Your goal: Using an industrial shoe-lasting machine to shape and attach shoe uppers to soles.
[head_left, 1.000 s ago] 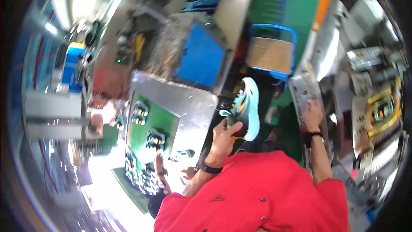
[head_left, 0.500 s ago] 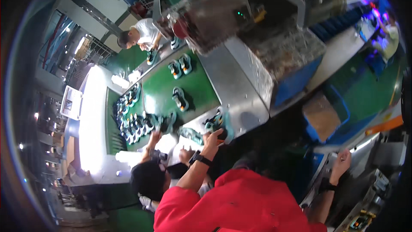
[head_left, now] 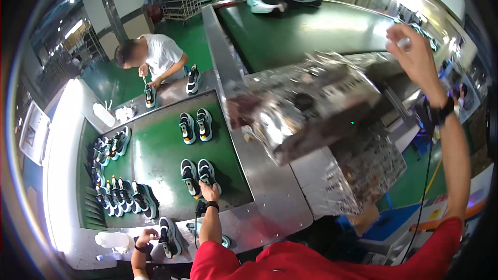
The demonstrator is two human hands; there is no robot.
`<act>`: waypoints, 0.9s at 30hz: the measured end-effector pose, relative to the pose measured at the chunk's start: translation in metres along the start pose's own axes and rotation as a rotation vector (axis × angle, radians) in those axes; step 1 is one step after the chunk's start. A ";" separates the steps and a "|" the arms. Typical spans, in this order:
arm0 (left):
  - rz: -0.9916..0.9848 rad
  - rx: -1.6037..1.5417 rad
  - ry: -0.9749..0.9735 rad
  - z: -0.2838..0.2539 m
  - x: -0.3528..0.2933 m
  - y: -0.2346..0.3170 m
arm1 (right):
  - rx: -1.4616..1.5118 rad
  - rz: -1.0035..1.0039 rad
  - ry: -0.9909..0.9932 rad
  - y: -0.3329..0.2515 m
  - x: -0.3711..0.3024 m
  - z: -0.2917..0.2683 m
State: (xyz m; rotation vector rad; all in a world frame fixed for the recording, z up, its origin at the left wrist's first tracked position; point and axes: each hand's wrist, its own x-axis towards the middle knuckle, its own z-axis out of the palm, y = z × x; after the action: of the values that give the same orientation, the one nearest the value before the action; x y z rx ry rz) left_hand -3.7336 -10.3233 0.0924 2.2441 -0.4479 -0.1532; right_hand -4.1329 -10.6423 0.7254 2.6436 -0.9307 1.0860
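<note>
My left hand grips the heel end of a black and white sneaker with a pale sole. It rests on the green belt, beside a matching sneaker. Raised at the upper right, my right hand has loosely bent fingers with a gap between them, and nothing can be made out in it. It hovers above the edge of a foil-covered machine. Another sneaker pair stands farther up the belt. Near the front ledge, a co-worker's hand is beside a single sneaker.
Several sneakers line the belt's left side near a bright light panel. The foil-wrapped machine blocks the middle right. Across the belt a person in white handles a shoe. Two shoes sit on a higher green belt.
My left hand has carried a sneaker from over the metal ledge onto the green belt, beside another. My right hand has risen from the lower right to above the machine. The view has turned.
</note>
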 end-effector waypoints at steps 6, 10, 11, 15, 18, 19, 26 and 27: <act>-0.097 0.106 0.057 0.013 0.001 0.036 | -0.040 0.064 -0.249 0.033 0.189 0.165; -0.155 0.081 0.060 0.012 -0.004 0.033 | -0.056 0.180 -0.379 0.022 0.257 0.267; -0.166 0.078 0.051 0.014 -0.002 0.035 | -0.123 0.199 -0.391 0.032 0.274 0.281; -0.146 0.104 0.082 0.011 -0.007 0.035 | 0.085 0.253 -0.486 0.032 0.291 0.308; -0.132 0.098 0.085 0.014 0.001 0.042 | 0.063 0.101 -0.354 0.040 0.274 0.298; -0.155 0.099 0.070 0.007 -0.003 0.041 | -0.048 0.174 -0.291 0.009 0.265 0.294; 0.110 0.284 -0.062 -0.009 0.012 0.009 | 0.323 -0.177 0.047 -0.022 0.158 0.118; 0.143 0.261 -0.105 -0.006 0.009 0.058 | 0.172 0.140 0.151 -0.043 0.114 0.064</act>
State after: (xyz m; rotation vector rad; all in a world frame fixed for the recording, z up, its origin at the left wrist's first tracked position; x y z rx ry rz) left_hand -3.7393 -10.3565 0.1406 2.4559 -0.7184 -0.1450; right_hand -4.0072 -10.6861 0.7604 2.6133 -1.0479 1.4372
